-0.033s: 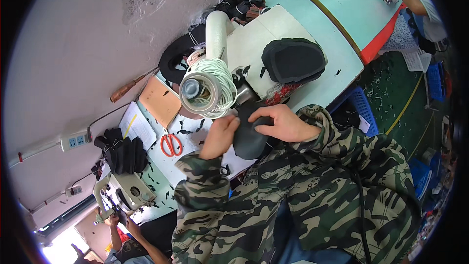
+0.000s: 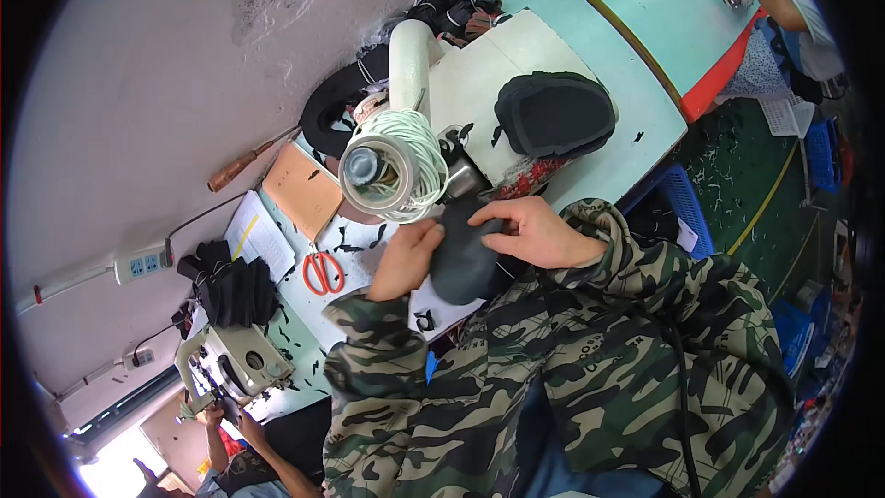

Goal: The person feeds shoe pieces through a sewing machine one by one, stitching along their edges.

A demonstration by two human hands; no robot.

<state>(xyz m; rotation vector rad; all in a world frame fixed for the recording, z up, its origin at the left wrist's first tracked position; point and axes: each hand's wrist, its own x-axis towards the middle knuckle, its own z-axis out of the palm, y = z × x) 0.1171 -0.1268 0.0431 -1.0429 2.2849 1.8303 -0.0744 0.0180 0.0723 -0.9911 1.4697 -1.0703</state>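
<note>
A dark grey-black, rounded flat piece of material (image 2: 466, 263) lies below the metal head (image 2: 466, 175) of the white machine (image 2: 410, 65). My right hand (image 2: 544, 235) holds it from the right, with forefinger and thumb bent over its upper part. At the left edge of the piece, my left hand (image 2: 406, 260) has its fingers closed, the tips against the material. The undersides of both hands are hidden. Pale green cord (image 2: 419, 161) is coiled around a clear round container on the machine, just above my hands.
Orange-handled scissors (image 2: 323, 272) lie on the left by a brown pad (image 2: 302, 186). A stack of black pieces (image 2: 556, 115) sits on the white board. Black scraps litter the table. Beyond it are a blue basket (image 2: 687, 212), another machine (image 2: 244, 364) and co-workers' arms.
My left hand has shifted slightly left and down. The black piece has swung a little to the left. My right hand has hardly moved.
</note>
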